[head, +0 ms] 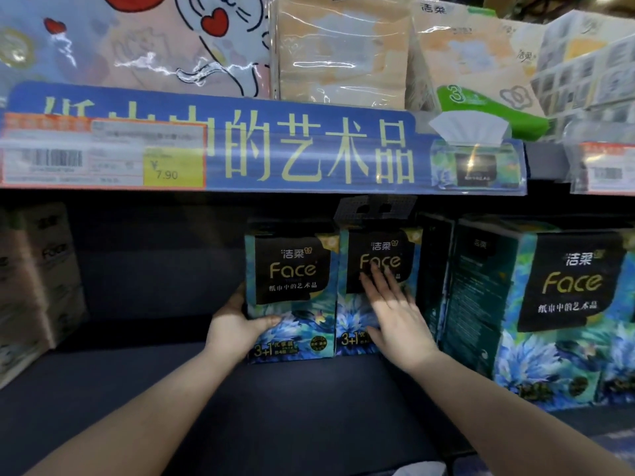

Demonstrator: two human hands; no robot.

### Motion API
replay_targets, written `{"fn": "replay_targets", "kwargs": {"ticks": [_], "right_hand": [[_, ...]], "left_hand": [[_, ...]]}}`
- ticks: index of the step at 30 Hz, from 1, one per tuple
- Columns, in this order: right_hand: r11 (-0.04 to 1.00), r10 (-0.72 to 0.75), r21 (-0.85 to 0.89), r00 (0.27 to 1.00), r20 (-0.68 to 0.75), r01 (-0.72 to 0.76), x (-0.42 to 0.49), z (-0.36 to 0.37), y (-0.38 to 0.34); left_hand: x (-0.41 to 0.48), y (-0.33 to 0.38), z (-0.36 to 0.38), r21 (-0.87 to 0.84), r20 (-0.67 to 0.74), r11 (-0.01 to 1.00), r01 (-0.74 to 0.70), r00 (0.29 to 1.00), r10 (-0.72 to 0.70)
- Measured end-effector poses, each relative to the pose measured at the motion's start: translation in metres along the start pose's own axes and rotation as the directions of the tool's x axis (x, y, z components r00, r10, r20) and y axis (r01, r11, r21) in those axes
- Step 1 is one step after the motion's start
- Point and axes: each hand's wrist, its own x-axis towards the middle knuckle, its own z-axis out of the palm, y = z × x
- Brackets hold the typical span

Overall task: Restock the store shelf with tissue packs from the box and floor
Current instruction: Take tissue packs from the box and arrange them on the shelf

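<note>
L hand [237, 326] grips blue floral plastic-wrapped tissue pack [292, 297] at its 9 o'clock edge. R hand [395, 314], fingers straight, slightly spread, presses twin pack [381, 247] at 3. Dark shelf [154, 389] gapes toward 9, so prob. much left.

We grip the left Face pack [292, 286] with our left hand [237, 326]; our right hand [395, 314] presses flat on the pack beside it [378, 262].

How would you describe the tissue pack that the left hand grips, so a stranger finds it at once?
Under the long blue banner stands a row of blue flowered Face packs. Take the leftmost pack: only it has bare shelf on its left and the left hand gripping its lower corner.
</note>
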Motion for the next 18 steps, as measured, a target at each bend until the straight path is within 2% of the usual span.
{"fn": "replay_targets", "kwargs": {"ticks": [3,9,14,18], "right_hand": [[0.997,0.058,0.057,0.997,-0.058,-0.055,-0.001,-0.004,0.006],[0.995,0.091,-0.022,0.988,-0.124,-0.095,0.009,-0.011,0.011],[0.995,0.075,-0.061,0.992,-0.102,-0.081,0.015,-0.02,0.01],[0.99,0.111,-0.076,0.992,-0.059,-0.115,0.016,-0.023,0.01]], "left_hand": [[0.0,0.0,0.005,0.015,0.004,1.0,0.018,1.0,-0.018],[-0.006,0.006,0.014,0.001,0.03,1.0,0.012,0.999,-0.012],[-0.006,0.01,0.016,-0.029,0.058,0.999,0.044,0.997,-0.042],[-0.008,0.012,0.022,0.0,0.002,0.999,0.055,0.999,-0.055]]}}
